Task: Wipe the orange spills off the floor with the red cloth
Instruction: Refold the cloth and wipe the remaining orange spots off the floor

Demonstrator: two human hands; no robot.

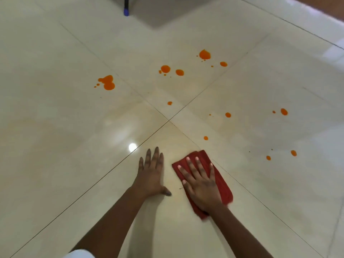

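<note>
The cloth (222,185) lies flat and folded on the floor (74,146), close in front of the person and just right of where 4 tiles meet. The right hand (200,185) presses on it palm down, fingers straight and spread, covering most of its middle, so red shows past the fingertips and along the right edge. The left hand (150,175) rests flat on bare tile just beside the cloth, not touching it, fingers straight and slightly apart. The spills (108,83) are all beyond the cloth and apart from it. A small drop sits near its far edge, a few more drops lie off to the right, and 3 larger clusters run in a row farther out. The floor is glossy cream tile with thin dark grout lines and a bright light reflection near the left fingertips. A dark pole (126,8) with a blue tip stands at the top edge. A white sleeve (80,254) shows at the bottom.
</note>
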